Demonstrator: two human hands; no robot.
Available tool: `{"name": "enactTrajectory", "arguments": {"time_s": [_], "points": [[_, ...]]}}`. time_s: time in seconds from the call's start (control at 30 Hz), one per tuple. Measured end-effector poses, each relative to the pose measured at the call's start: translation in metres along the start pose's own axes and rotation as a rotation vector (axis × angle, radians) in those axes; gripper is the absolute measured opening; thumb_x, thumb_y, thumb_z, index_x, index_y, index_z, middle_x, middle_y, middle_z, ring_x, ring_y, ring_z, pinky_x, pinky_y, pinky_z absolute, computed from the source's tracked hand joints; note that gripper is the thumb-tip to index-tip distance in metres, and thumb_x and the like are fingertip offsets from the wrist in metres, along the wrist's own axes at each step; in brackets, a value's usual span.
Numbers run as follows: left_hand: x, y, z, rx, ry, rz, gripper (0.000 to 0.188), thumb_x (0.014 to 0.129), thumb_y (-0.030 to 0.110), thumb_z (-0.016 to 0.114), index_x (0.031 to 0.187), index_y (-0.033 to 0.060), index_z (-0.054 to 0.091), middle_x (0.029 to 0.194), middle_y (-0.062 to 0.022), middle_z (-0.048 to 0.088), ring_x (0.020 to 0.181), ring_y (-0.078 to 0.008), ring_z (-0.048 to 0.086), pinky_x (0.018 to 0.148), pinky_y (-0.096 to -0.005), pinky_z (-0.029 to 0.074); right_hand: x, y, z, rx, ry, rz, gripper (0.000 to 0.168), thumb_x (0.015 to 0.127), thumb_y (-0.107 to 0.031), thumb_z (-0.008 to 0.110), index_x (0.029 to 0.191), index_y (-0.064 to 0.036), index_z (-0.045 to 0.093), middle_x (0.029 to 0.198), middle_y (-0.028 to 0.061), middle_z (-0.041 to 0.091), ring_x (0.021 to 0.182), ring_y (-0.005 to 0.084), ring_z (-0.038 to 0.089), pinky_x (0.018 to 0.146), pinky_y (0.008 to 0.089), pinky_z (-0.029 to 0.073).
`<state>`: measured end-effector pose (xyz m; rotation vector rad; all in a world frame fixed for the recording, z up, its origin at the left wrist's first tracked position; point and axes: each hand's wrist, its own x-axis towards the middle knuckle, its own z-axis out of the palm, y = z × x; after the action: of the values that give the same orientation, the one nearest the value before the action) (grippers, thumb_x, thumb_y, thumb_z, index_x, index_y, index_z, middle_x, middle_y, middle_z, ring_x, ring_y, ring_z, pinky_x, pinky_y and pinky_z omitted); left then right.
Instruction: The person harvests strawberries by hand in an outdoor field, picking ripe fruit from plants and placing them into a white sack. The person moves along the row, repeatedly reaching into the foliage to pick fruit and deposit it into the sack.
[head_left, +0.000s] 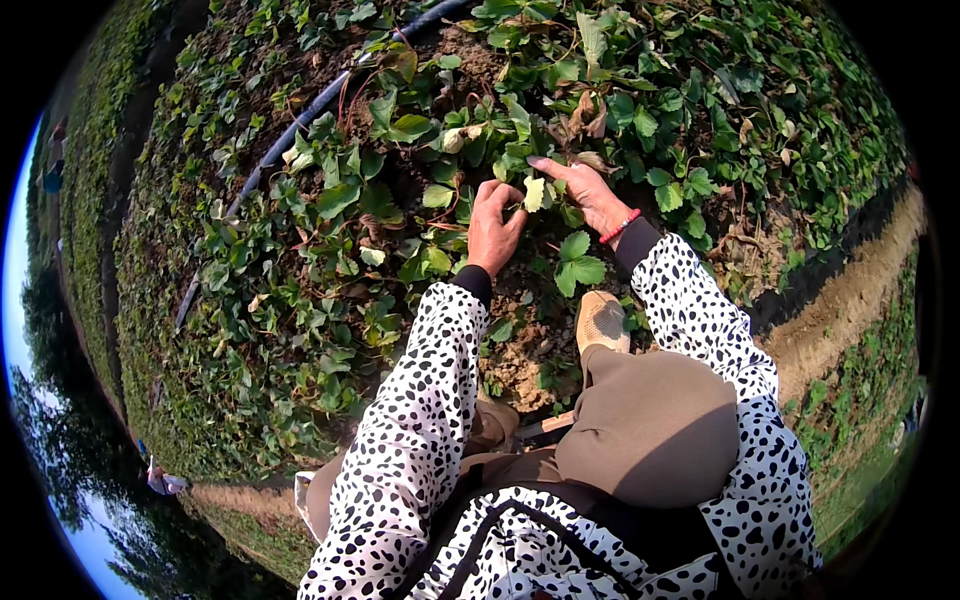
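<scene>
Low strawberry plants (420, 127) with three-part toothed leaves cover the soil before me. My left hand (496, 227) is among them, its fingers curled down into the foliage; whether they pinch a stem is hidden. Just right of it, my right hand (589, 193), with a red bead bracelet (621, 226) at the wrist, reaches in with the index finger stretched out. What its other fingers touch cannot be made out. A pale yellow leaf (533, 193) stands between both hands. Dry brown leaves (585, 120) lie just above the right hand.
A dark irrigation hose (300, 124) runs diagonally through the plants at upper left. My tan mesh shoe (602, 322) rests on the soil below the hands. A bare dirt path (847, 292) borders the bed at right. Another person (161, 480) is at the far lower left.
</scene>
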<state>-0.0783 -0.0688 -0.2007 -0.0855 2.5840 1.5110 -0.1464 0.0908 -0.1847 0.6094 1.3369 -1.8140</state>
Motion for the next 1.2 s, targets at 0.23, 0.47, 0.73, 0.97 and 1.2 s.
{"name": "enactTrajectory", "arguments": {"time_s": [0.23,0.47,0.73,0.97,1.2], "points": [[-0.033,-0.004,0.006,0.257,-0.082,0.026,0.014,0.076,0.004,0.058,0.091,0.0043,0.055,0.095,-0.0093,0.056,0.088,-0.0278,0.053,0.077,-0.0373,0.043,0.014,0.031,-0.05,0.418,-0.096,-0.038,0.024,0.087,-0.016,0.062,0.107,-0.003,0.062,0.086,0.0001,0.061,0.074,0.0082,0.059,0.065,0.0226,0.049],[-0.004,0.0,-0.001,0.082,0.15,0.052,0.015,0.083,0.003,0.055,0.097,0.0039,0.059,0.094,-0.0117,0.058,0.083,-0.0262,0.059,0.072,-0.0319,0.046,0.011,0.022,-0.046,0.289,-0.076,-0.016,0.034,0.09,-0.014,0.057,0.122,-0.001,0.054,0.097,-0.0005,0.061,0.082,0.0076,0.058,0.07,0.0209,0.047],[0.023,-0.003,0.008,0.149,0.112,-0.104,0.019,0.078,0.008,0.059,0.096,0.0057,0.054,0.091,-0.0146,0.056,0.087,-0.0345,0.054,0.075,-0.0413,0.044,0.008,0.007,-0.028,0.138,-0.176,-0.14,0.017,0.087,-0.008,0.06,0.103,-0.002,0.065,0.088,-0.0028,0.062,0.063,0.0028,0.046,0.054,0.0172,0.036],[0.028,-0.007,-0.007,0.234,-0.102,0.066,0.034,0.072,0.006,0.064,0.105,0.011,0.059,0.101,-0.0116,0.051,0.097,-0.0316,0.05,0.08,-0.0404,0.044,0.003,0.004,-0.028,0.005,-0.015,-0.144,0.027,0.081,-0.019,0.07,0.102,-0.006,0.061,0.083,-0.0029,0.06,0.062,0.0043,0.05,0.055,0.0213,0.045],[0.028,-0.023,-0.008,-0.512,-0.099,-0.286,0.021,0.083,0.004,0.058,0.104,0.0006,0.057,0.09,-0.0002,0.055,0.08,-0.009,0.054,0.073,-0.0242,0.044,-0.005,-0.007,-0.033,0.221,-0.048,-0.152,0.029,0.083,-0.019,0.068,0.108,-0.005,0.062,0.083,-0.004,0.057,0.054,0.0047,0.042,0.06,0.0254,0.05]]}}
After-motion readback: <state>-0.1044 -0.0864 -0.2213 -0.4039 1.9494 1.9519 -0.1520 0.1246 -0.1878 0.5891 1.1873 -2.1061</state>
